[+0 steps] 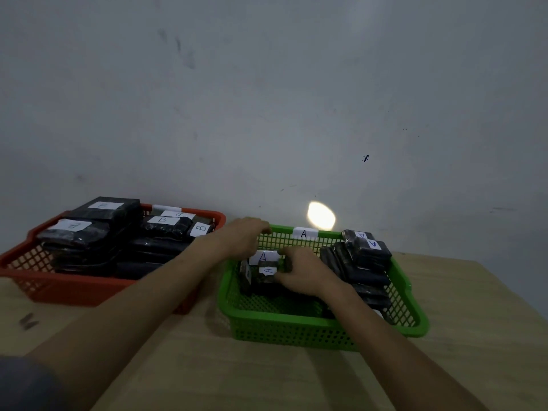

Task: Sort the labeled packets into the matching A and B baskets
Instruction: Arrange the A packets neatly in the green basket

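A green basket (296,324) tagged A stands right of centre on the wooden table. Both hands reach into its left half. My left hand (243,235) curls its fingers over dark packets labelled A (264,258) standing on edge. My right hand (302,271) grips the right end of a dark packet with an A label (267,275) from the right. Several more dark A packets (364,256) are stacked in the basket's right half. An orange basket (74,289) on the left holds several dark packets labelled B (166,225).
A grey wall stands right behind both baskets, with a bright light spot (321,215) on it. Bare wooden table (237,375) lies in front of the baskets and to the right of the green one. A small dark object (28,321) lies near the left edge.
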Demonstrator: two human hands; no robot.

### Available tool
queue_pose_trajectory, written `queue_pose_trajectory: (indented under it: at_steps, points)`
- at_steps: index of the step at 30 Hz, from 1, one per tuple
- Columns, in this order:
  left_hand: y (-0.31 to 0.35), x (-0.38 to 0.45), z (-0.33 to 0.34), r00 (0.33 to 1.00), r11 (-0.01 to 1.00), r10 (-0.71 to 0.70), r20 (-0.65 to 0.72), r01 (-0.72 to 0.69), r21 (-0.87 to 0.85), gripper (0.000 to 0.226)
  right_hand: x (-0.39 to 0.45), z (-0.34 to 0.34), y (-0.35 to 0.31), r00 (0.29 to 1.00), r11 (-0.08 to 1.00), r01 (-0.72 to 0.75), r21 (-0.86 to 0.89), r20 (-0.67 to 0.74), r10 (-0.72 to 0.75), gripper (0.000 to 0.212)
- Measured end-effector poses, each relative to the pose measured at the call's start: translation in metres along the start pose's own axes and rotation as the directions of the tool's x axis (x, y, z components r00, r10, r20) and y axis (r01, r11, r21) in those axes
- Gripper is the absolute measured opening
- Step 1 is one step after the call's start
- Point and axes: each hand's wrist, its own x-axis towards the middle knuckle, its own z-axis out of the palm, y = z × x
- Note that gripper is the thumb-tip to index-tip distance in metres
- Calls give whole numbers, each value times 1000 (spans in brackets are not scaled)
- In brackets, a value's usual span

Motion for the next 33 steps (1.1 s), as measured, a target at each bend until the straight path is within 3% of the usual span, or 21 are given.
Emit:
queue_pose_trajectory:
  at_steps: [2, 3, 7, 12, 16, 21, 28, 33]
  points:
    - [-1, 6, -1, 999, 995, -4, 34, 0, 104, 53, 3, 7, -1, 990, 996, 65, -64, 133, -56, 84]
    - [-1, 9, 0, 998, 988, -4, 68, -6, 152, 52, 4, 9, -3, 985, 990, 93, -102, 154, -76, 86]
    - [-1, 17, 14, 992, 979, 4, 123, -28, 200, 39, 3, 4, -1, 987, 981, 143, -135, 94, -131, 69]
    - [-4, 28, 38, 991, 949, 48, 123, -83, 303, 27, -31, -15, 27, 994, 988, 112, 107, 7, -113, 70]
    - [2, 40, 43, 995, 927, 3, 95, -38, 373, 26, -51, -20, 44, 978, 979, 53, 199, -206, -11, 62]
    - [10, 50, 47, 995, 935, -51, 85, 18, 353, 34, -52, -16, 44, 889, 959, 28, 282, -446, 105, 48]
    - [23, 56, 56, 991, 825, 73, 113, -123, 552, 22, -51, -13, 45, 887, 971, -48, 235, -436, 150, 53]
    - [15, 59, 57, 983, 883, 133, 129, -176, 435, 24, -52, -18, 44, 845, 964, -102, 247, -489, 215, 57]
